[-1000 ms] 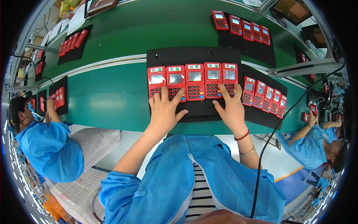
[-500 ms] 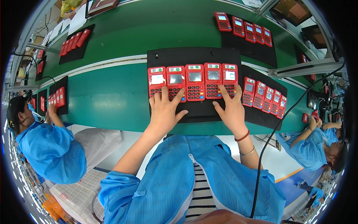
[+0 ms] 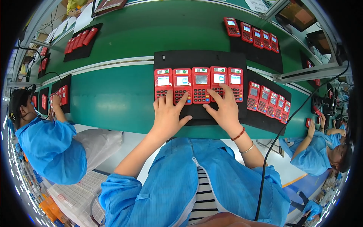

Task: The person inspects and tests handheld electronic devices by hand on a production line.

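Several red payment terminals stand side by side in a row on a black mat (image 3: 177,59) in front of me. My left hand (image 3: 169,115) is spread over the keypads of the leftmost terminal (image 3: 163,81) and the second terminal (image 3: 182,81), holding nothing. Fingers of my right hand (image 3: 225,109) rest at the keypad edge of the middle terminal (image 3: 201,80) and on the fourth terminal (image 3: 219,78); that hand is open too. The rightmost terminal (image 3: 235,79) is untouched. Screens are lit on all but the middle one, which looks grey.
Another black mat with red terminals (image 3: 263,95) adjoins on the right. More red terminals (image 3: 246,31) lie across the white rail, at far right and far left. A black cable (image 3: 278,136) hangs on my right. Co-workers in blue (image 3: 49,149) sit on both sides.
My right hand has shifted left, from the fourth and rightmost terminals to the middle and fourth. The second and fourth screens have turned from grey to lit. My left hand stays over the same two.
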`<state>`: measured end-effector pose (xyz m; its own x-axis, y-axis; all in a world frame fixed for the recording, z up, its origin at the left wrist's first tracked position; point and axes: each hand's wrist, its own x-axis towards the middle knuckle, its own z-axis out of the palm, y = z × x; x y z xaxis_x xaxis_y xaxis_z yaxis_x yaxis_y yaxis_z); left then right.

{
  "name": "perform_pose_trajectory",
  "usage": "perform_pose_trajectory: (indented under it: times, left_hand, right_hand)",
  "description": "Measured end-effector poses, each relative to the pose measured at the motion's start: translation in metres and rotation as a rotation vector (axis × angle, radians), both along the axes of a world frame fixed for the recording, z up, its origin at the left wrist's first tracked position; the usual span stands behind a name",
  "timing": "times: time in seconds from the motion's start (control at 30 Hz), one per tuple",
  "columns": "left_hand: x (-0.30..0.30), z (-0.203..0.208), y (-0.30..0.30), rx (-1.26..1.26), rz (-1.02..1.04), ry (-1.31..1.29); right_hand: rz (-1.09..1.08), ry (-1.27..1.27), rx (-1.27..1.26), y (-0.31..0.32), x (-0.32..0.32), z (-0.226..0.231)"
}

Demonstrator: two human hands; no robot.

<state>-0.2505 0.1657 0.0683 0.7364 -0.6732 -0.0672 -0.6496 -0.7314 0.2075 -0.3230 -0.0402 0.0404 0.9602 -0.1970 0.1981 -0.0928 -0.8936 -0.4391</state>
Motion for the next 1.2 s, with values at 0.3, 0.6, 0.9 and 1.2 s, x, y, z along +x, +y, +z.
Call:
perform_pose_trajectory:
  times: [0.3, 0.6, 0.9, 1.2]
  left_hand:
    - [-0.013, 0.003, 0.012, 0.013, -0.021, -0.018]
    - [-0.014, -0.016, -0.015, 0.149, -0.056, -0.249]
    - [-0.012, -0.016, -0.025, 0.362, -0.107, -0.28]
    - [-0.012, 0.002, -0.024, 0.218, -0.07, -0.15]
  right_hand:
    - [0.056, -0.05, -0.004, -0.003, -0.001, -0.01]
    - [0.057, -0.047, -0.053, 0.0, 0.003, -0.009]
    - [0.042, -0.033, -0.006, 0.001, 0.003, -0.011]
    - [0.06, -0.096, -0.06, -0.001, 0.002, -0.012]
